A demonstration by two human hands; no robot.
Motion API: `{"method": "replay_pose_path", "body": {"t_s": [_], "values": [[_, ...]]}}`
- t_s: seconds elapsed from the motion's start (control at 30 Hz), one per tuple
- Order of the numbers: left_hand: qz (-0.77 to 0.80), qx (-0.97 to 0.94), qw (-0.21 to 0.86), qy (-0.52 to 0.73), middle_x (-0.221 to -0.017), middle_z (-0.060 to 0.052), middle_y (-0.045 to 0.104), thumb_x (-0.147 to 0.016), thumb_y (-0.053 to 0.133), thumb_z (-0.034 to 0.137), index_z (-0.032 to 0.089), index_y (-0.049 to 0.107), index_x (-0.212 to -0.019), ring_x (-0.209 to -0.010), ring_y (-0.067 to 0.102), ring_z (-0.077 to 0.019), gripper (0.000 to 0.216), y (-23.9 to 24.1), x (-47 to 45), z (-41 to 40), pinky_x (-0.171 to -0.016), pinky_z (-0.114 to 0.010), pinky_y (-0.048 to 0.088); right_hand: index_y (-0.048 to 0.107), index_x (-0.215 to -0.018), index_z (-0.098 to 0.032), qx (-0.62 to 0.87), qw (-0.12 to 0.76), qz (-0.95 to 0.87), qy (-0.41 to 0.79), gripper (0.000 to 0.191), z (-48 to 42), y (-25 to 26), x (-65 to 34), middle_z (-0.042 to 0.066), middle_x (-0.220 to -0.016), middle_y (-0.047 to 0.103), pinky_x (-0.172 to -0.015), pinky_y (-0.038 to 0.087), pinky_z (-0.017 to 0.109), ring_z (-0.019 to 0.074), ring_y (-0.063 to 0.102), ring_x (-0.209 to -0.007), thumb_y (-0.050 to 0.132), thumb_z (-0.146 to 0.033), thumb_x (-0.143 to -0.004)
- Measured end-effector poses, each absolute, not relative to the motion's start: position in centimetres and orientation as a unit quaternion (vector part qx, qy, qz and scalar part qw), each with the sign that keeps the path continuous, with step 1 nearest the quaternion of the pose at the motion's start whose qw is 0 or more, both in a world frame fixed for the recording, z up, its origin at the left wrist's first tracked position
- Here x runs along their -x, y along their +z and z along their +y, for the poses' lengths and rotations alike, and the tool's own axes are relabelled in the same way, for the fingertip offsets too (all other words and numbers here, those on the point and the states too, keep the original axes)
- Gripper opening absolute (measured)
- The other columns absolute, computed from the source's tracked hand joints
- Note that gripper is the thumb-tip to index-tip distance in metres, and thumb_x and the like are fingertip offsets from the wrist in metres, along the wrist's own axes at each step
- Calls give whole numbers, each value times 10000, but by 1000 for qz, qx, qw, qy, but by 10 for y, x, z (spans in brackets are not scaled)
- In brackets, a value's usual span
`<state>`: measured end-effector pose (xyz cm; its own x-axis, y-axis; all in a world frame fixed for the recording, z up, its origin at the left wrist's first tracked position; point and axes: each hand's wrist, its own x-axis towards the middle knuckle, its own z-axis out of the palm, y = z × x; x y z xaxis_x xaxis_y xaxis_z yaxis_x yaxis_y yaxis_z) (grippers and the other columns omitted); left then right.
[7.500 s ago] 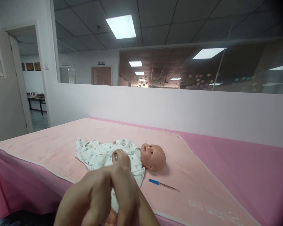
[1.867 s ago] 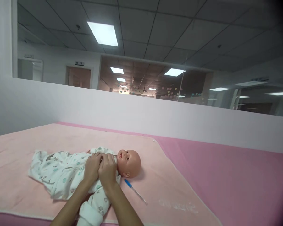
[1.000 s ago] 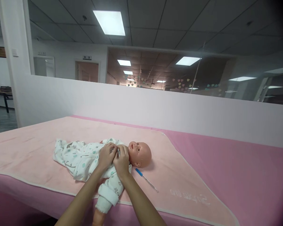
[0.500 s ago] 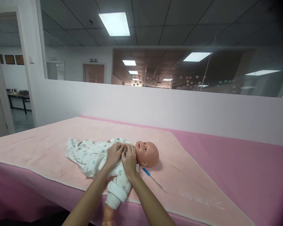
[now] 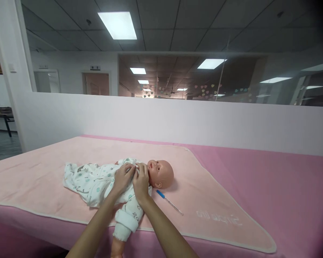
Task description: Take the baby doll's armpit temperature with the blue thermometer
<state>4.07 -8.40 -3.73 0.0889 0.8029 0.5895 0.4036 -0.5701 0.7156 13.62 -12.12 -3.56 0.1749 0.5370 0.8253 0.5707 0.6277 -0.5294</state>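
Observation:
A baby doll [image 5: 161, 173] lies on its back on a light pink towel [image 5: 56, 157], head to the right, dressed in a white patterned sleepsuit [image 5: 94, 181]. My left hand [image 5: 123, 178] and my right hand [image 5: 141, 180] rest side by side on the doll's chest just below its chin. Both have their fingers curled and pinched on the sleepsuit's collar. One sleeved doll arm [image 5: 125, 222] hangs over the table's near edge between my forearms. A thin thermometer with a blue end [image 5: 169, 202] lies on the towel right of my right hand.
The towel covers a table with a darker pink cloth [image 5: 271, 186]. A low white partition wall [image 5: 177, 122] with glass above runs behind it. A doorway opens at the far left [image 5: 0, 125].
My hands have stayed together on the doll's chest near the collar, with small finger movements. The view has swung a little to the right since half a second ago.

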Motion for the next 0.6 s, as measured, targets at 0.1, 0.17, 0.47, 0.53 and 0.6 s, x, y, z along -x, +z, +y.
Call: {"method": "replay_pose_path", "body": {"t_s": [0.1, 0.17, 0.47, 0.53, 0.6], "values": [[442, -707, 196, 515, -816, -34, 645, -838, 411, 473, 175, 635, -769, -793, 568, -186, 379, -28, -41, -83, -745, -268, 405, 535, -971, -198, 437, 641, -631, -10, 279, -119, -35, -136, 66, -959, 534, -826, 450, 328, 175, 510, -905, 373, -49, -800], [441, -710, 219, 503, -787, -44, 641, -832, 402, 483, 163, 636, -749, -780, 564, -195, 405, -18, -35, -78, -733, -276, 404, 536, -968, -197, 437, 650, -621, -14, 313, -118, -35, -136, 66, -957, 536, -824, 446, 323, 176, 509, -917, 366, -22, -771], [398, -736, 354, 417, -865, -42, 652, -733, 508, 369, 171, 665, -713, -893, 550, -221, 254, 1, 14, -95, -831, -287, 401, 554, -902, -184, 382, 687, -616, -61, 297, -120, -32, -135, 66, -915, 540, -779, 445, 299, 164, 508, -884, 340, -24, -774], [380, -743, 376, 402, -878, -42, 641, -727, 517, 335, 173, 666, -771, -924, 539, -224, 225, -1, 17, -101, -822, -287, 409, 565, -893, -182, 382, 663, -638, -84, 280, -122, -32, -135, 68, -911, 545, -786, 433, 309, 169, 505, -884, 358, -36, -774], [364, -753, 393, 381, -860, -40, 629, -729, 541, 312, 172, 662, -812, -920, 538, -221, 203, -2, 20, -102, -812, -289, 414, 573, -870, -186, 385, 620, -674, -116, 233, -124, -32, -134, 59, -892, 562, -784, 413, 325, 178, 501, -865, 408, -62, -763]]}}
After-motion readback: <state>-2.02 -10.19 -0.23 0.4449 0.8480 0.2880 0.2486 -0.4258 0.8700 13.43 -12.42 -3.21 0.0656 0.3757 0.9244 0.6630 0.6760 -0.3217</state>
